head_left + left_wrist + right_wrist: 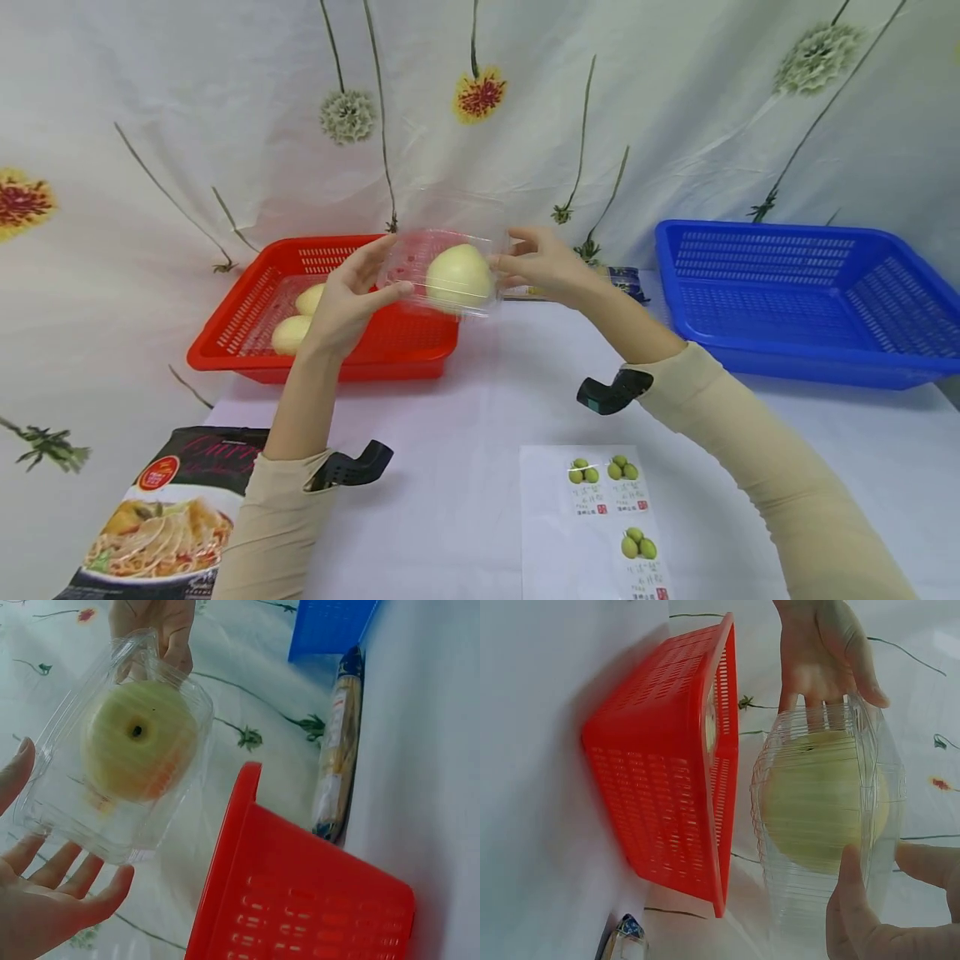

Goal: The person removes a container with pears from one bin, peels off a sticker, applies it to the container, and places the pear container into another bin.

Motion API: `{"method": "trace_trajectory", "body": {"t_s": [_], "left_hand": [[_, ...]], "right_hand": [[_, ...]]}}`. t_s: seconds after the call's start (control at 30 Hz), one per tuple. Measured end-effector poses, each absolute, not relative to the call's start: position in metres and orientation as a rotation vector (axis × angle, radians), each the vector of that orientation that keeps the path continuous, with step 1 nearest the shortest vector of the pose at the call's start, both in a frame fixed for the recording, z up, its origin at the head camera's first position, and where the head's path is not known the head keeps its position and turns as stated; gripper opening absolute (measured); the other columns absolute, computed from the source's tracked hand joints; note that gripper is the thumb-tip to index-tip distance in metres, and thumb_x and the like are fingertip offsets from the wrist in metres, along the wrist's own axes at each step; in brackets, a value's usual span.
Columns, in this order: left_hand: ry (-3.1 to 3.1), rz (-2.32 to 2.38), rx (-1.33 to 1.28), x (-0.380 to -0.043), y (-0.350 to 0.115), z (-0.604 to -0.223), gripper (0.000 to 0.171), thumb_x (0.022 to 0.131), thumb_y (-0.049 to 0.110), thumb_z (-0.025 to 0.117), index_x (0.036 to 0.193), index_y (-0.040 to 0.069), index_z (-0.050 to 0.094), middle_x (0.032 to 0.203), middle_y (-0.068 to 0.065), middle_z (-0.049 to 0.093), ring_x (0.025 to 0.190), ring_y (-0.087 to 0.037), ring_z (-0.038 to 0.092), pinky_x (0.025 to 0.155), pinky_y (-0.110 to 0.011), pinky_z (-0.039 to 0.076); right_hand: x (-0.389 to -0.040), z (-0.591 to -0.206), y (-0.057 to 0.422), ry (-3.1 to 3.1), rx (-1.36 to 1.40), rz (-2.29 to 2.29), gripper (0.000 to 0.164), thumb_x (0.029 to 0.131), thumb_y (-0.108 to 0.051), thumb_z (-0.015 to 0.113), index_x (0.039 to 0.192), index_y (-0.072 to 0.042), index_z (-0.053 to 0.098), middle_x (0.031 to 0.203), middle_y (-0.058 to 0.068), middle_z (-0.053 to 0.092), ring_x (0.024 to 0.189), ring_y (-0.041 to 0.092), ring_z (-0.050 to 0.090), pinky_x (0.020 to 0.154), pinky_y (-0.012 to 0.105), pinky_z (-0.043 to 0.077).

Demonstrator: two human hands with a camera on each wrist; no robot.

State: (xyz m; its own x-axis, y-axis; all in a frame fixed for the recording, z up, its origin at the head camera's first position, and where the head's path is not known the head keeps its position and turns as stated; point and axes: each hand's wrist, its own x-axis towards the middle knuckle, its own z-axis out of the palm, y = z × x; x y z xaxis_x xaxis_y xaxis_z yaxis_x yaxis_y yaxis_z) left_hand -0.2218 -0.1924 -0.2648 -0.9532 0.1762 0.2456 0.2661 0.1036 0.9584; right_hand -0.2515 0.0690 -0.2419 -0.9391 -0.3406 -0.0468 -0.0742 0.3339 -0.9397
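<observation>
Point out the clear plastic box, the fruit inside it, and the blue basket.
Clear plastic box (120,826): left wrist view, on its bare lower part.
Fruit (459,277): head view, on the middle of its side.
Blue basket (772,312): head view, on its floor.

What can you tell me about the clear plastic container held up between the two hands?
The clear plastic container is thin-walled, shiny and see-through, with ridged walls and a protruding rim. One round, pale yellow-green fruit is inside. It is held in the air, tilted, near the red perforated plastic basket. The left hand grips one end between thumb and fingers; the right hand pinches the opposite end. Whether it is fully closed is hard to tell.
</observation>
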Motion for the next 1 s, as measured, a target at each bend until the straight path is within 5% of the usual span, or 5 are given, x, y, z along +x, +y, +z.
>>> {"method": "trace_trajectory", "body": {"t_s": [0.57,0.73,1.0], "left_hand": [[-2.328,-2.064,-0.511,-0.22,-0.118,-0.288,0.07,0.085,0.016,0.069,0.146,0.016,0.033,0.151,0.002,0.031,0.14,-0.015,0.024,0.112,-0.038,0.024],[-2.361,-2.065,-0.505,-0.217,-0.097,-0.305,0.072,0.086,0.015,0.067,0.146,0.007,0.028,0.152,-0.004,0.029,0.141,-0.02,0.023,0.113,-0.04,0.021],[-2.297,-2.173,-0.364,-0.212,-0.072,-0.332,0.069,0.084,0.012,0.068,0.144,0.003,0.033,0.15,-0.013,0.031,0.14,-0.028,0.024,0.11,-0.041,0.028]], "right_hand": [[-0.228,-0.26,0.144,2.404,-0.325,-1.655,0.073,0.094,-0.02,0.058,0.15,-0.003,0.015,0.135,0.023,0.038,0.106,0.03,0.059,0.1,0.04,0.041],[-0.219,-0.272,0.162,2.458,-0.294,-1.613,0.074,0.094,-0.022,0.058,0.15,-0.001,0.014,0.135,0.025,0.039,0.098,0.026,0.064,0.103,0.044,0.037],[-0.208,-0.293,0.176,2.58,-0.213,-1.462,0.077,0.094,-0.029,0.057,0.149,0.002,0.013,0.135,0.026,0.041,0.124,0.038,0.044,0.104,0.054,0.032]]}}
